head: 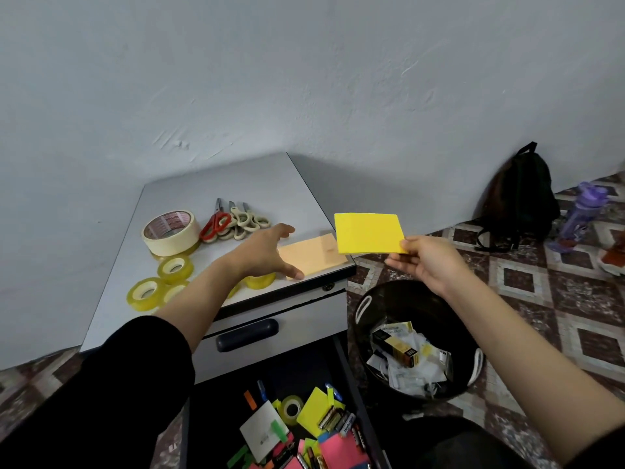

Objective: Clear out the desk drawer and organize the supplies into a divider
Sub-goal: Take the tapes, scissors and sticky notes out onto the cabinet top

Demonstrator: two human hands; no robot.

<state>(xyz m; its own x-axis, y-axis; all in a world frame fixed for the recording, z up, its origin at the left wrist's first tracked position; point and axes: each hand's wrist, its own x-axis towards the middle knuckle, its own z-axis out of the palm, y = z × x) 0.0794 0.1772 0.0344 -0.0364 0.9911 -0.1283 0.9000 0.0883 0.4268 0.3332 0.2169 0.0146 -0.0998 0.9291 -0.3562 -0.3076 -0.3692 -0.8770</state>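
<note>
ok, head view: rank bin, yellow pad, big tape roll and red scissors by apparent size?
1. bin
2. yellow pad and big tape roll: these look about alike. The pad is held in the air, possibly nearer the camera, so I have not ranked them.
3. red scissors

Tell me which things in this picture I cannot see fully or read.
Head view: the left arm hides part of the clear tape rolls.
Head view: the bottom edge cuts off the open drawer and its supplies.
Head view: print on the box in the bin is too small to read.
</note>
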